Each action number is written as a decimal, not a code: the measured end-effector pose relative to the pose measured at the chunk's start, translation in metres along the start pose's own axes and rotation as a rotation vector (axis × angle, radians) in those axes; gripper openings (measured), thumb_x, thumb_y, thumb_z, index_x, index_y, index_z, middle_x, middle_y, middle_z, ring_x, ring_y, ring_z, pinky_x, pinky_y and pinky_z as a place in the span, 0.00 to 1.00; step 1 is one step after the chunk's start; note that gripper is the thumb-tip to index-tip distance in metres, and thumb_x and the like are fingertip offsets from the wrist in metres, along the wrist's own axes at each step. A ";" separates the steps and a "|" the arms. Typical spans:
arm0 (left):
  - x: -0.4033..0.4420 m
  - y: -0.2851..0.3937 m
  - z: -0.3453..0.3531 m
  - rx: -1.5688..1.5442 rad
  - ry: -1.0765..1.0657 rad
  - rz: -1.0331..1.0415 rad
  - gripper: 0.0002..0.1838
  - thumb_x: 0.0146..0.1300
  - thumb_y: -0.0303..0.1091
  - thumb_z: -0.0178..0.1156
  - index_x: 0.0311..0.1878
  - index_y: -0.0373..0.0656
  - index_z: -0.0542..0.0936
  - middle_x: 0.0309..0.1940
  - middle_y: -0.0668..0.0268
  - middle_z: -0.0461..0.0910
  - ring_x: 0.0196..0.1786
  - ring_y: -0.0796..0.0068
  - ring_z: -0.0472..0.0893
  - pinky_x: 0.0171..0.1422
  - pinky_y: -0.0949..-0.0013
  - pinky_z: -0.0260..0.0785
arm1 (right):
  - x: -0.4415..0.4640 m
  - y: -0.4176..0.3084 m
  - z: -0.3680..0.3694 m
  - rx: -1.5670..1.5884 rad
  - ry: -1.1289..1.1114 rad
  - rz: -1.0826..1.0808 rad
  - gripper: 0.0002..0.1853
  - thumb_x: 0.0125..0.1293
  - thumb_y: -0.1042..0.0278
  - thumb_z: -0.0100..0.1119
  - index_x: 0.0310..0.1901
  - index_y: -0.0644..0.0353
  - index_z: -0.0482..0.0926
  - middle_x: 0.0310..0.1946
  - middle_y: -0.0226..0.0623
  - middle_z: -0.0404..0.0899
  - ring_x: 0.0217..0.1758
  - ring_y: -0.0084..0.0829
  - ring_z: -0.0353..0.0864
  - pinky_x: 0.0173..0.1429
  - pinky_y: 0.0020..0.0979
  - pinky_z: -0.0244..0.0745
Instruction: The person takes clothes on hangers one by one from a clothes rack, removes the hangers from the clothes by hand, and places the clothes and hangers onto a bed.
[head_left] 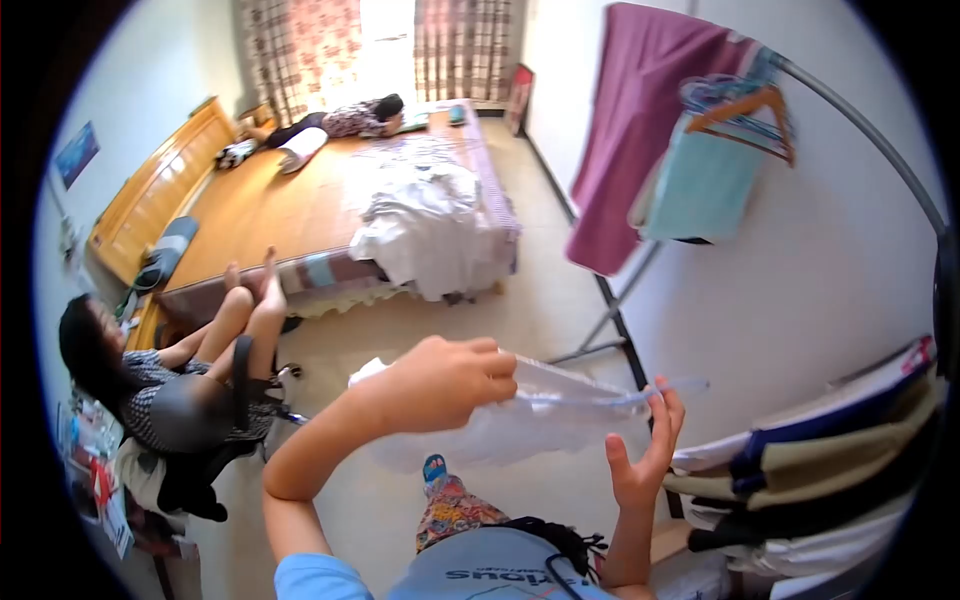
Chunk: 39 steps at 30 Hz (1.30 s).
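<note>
My left hand [440, 383] is closed around the upper edge of a thin white garment [450, 445], which hangs in front of me. A light blue clothes hanger [685, 386] runs along the garment's top and sticks out at the right. Against that hanger rest the raised fingers of my right hand [643, 455], with the thumb held apart. How the left fingers meet the hanger is hidden behind the hand.
Ahead stands a bed [300, 200] with a pile of white clothes [430, 225] and a person [355, 118] lying on it. Another person [150, 370] sits at left. On the right are a clothes rack [865, 125], a pink cloth [640, 130] and hanging clothes [830, 460].
</note>
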<state>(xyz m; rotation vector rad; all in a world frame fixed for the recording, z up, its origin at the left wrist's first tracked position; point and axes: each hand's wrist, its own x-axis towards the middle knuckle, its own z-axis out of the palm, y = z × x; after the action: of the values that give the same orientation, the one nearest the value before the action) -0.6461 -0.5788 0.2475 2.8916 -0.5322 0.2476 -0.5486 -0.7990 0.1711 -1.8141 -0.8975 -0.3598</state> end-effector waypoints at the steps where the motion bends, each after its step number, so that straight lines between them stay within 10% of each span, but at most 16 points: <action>1: -0.021 -0.014 -0.003 -0.016 -0.010 0.003 0.10 0.37 0.23 0.53 0.28 0.44 0.72 0.29 0.71 0.67 0.37 0.74 0.69 0.27 0.73 0.66 | 0.010 -0.009 0.028 0.014 -0.074 -0.017 0.26 0.50 0.56 0.55 0.47 0.65 0.64 0.52 0.47 0.58 0.57 0.43 0.54 0.57 0.39 0.50; 7: -0.134 -0.093 -0.006 -0.019 0.012 -0.320 0.12 0.35 0.25 0.54 0.28 0.47 0.71 0.27 0.70 0.66 0.34 0.72 0.70 0.24 0.72 0.67 | 0.066 -0.037 0.188 0.594 -0.294 0.051 0.13 0.59 0.65 0.42 0.20 0.61 0.69 0.35 0.39 0.71 0.53 0.39 0.62 0.59 0.41 0.47; 10: -0.162 -0.118 -0.015 -0.035 0.087 -0.440 0.15 0.36 0.26 0.55 0.32 0.50 0.72 0.23 0.69 0.65 0.25 0.73 0.71 0.19 0.73 0.64 | 0.093 -0.046 0.235 0.300 -0.317 -0.159 0.13 0.54 0.71 0.45 0.12 0.58 0.68 0.28 0.32 0.71 0.51 0.38 0.64 0.57 0.53 0.40; 19: -0.142 -0.270 -0.009 0.264 0.419 -0.110 0.11 0.45 0.31 0.58 0.17 0.47 0.66 0.11 0.74 0.56 0.14 0.83 0.62 0.14 0.82 0.51 | 0.202 0.051 0.306 0.208 -0.189 0.043 0.14 0.51 0.73 0.43 0.10 0.61 0.66 0.29 0.38 0.70 0.48 0.39 0.65 0.53 0.37 0.54; 23: -0.085 -0.367 0.005 0.523 0.428 0.075 0.13 0.44 0.32 0.58 0.14 0.49 0.63 0.12 0.75 0.56 0.15 0.85 0.61 0.15 0.82 0.47 | 0.264 0.145 0.319 0.117 0.146 0.201 0.13 0.54 0.73 0.41 0.14 0.65 0.67 0.31 0.39 0.69 0.44 0.34 0.66 0.47 0.31 0.60; 27: 0.006 -0.448 -0.040 0.689 0.298 0.265 0.06 0.44 0.32 0.53 0.18 0.49 0.67 0.15 0.75 0.56 0.18 0.84 0.62 0.18 0.81 0.48 | 0.330 0.187 0.338 0.233 0.007 0.319 0.09 0.57 0.72 0.40 0.25 0.68 0.68 0.36 0.37 0.69 0.36 0.25 0.65 0.42 0.25 0.60; 33: 0.088 -0.587 -0.063 0.702 0.477 0.190 0.09 0.45 0.30 0.54 0.16 0.48 0.65 0.14 0.74 0.59 0.18 0.83 0.64 0.18 0.80 0.51 | 0.407 0.230 0.418 0.980 0.146 0.485 0.18 0.62 0.54 0.38 0.24 0.59 0.66 0.43 0.41 0.68 0.51 0.32 0.63 0.53 0.32 0.57; 39: 0.146 -0.719 -0.058 0.649 0.608 -0.035 0.14 0.47 0.34 0.58 0.15 0.46 0.63 0.14 0.72 0.60 0.17 0.80 0.64 0.18 0.79 0.54 | 0.463 0.268 0.488 1.043 0.052 0.408 0.19 0.60 0.49 0.39 0.29 0.58 0.70 0.47 0.43 0.65 0.53 0.36 0.63 0.55 0.38 0.57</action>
<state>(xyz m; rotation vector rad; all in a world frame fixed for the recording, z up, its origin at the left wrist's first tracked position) -0.2553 0.0442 0.2200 3.1323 -0.3217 1.4690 -0.1214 -0.2236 0.0703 -0.9538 -0.4883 0.2933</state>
